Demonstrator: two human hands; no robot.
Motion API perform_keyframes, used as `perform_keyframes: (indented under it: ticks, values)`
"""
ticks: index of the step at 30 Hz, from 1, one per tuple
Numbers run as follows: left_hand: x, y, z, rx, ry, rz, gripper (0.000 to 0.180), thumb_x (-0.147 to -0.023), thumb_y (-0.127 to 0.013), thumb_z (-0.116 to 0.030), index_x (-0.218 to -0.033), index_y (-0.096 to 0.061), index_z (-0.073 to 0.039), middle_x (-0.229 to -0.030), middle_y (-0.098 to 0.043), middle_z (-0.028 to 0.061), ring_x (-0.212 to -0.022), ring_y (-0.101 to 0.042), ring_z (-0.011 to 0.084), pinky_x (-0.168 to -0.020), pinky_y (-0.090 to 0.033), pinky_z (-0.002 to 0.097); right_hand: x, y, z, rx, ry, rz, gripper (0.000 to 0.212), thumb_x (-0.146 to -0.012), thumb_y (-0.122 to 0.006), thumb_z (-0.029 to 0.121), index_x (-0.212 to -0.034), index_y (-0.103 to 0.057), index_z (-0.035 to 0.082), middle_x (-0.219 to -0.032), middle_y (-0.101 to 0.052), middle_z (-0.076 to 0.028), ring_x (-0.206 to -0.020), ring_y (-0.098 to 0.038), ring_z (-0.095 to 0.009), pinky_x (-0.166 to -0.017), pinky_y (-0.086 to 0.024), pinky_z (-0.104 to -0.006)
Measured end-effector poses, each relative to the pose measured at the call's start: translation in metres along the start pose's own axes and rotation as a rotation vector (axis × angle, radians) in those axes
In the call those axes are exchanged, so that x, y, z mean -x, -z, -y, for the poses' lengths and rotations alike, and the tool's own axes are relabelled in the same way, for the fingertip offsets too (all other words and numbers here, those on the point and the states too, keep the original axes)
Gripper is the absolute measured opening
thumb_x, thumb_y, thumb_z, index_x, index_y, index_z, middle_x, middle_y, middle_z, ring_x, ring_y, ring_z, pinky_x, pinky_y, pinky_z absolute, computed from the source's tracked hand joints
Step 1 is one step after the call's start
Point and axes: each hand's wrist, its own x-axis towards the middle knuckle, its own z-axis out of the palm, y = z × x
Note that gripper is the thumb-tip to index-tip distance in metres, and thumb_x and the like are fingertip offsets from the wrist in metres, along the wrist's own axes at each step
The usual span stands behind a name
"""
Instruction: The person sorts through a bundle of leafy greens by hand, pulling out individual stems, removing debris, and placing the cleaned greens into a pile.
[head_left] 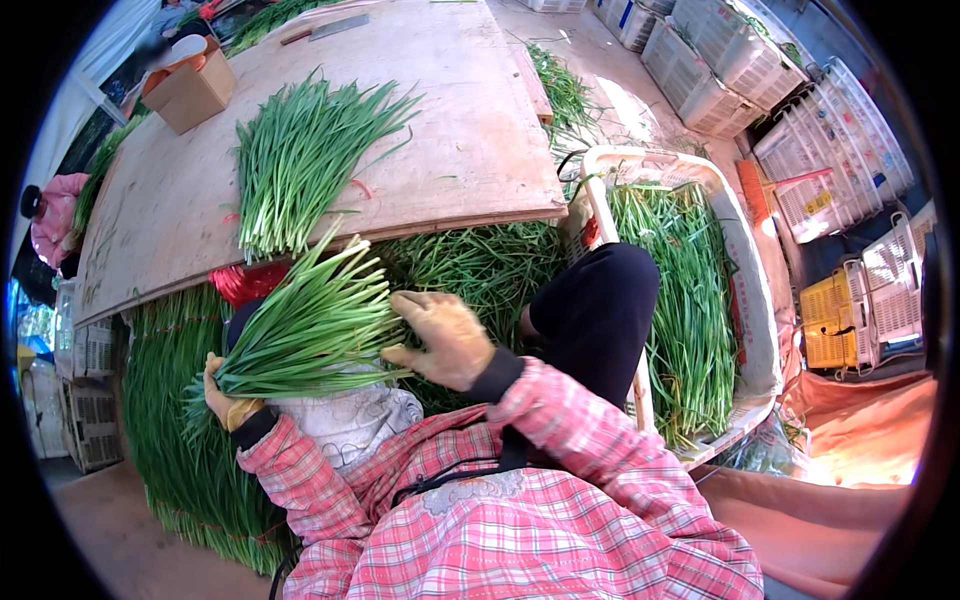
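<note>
Green, narrow-bladed stalks with pale ends form a loose, fanned bundle (310,325) between the person's hands in the head view. Its long axis slants upward from the left fingers, pale ends pointing up and right, just beside the right fingertips. The right hand (448,338) has its thumb spread from its fingers; contact is hard to make out. The left hand (232,400) supports the leaf end, most fingers hidden underneath, so their closure cannot be told.
</note>
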Motion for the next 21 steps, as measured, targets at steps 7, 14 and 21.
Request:
perform_keyframes:
  ticks: [7, 14, 21]
  values:
    - [0.052, -0.067, -0.005, -0.545, -0.347, 0.118, 0.025, -0.090, -0.049, -0.014, -0.112, -0.056, -0.003, -0.097, -0.062, 0.0073, -0.082, -0.059, 0.0184, -0.078, -0.050, 0.0320, -0.043, -0.016, 0.008, -0.181, -0.156, -0.090, 0.024, -0.072, -0.070, 0.024, -0.080, -0.062, 0.003, -0.069, -0.058, -0.015, -0.063, -0.059, -0.032, -0.056, -0.047, -0.0376]
    - [0.031, -0.047, 0.005, 0.206, 0.049, 0.016, 0.030, -0.095, -0.039, -0.023, -0.105, -0.060, -0.004, -0.100, -0.064, 0.0134, -0.089, -0.062, 0.0255, -0.082, -0.050, 0.0431, -0.027, -0.004, -0.013, -0.183, -0.225, 0.006, 0.019, -0.079, -0.064, 0.022, -0.088, -0.060, 0.005, -0.073, -0.062, -0.017, -0.069, -0.061, -0.035, -0.060, -0.046, -0.0414]
    - [0.025, -0.026, 0.005, 0.248, 0.075, 0.020, 0.030, -0.095, -0.039, -0.023, -0.108, -0.060, -0.006, -0.102, -0.065, 0.0096, -0.091, -0.062, 0.0235, -0.083, -0.050, 0.0414, 0.024, 0.006, -0.058, -0.422, -0.486, 0.112, 0.015, -0.084, -0.060, 0.010, -0.095, -0.063, 0.001, -0.066, -0.061, -0.009, -0.057, -0.057, -0.011, -0.053, -0.045, -0.0260]
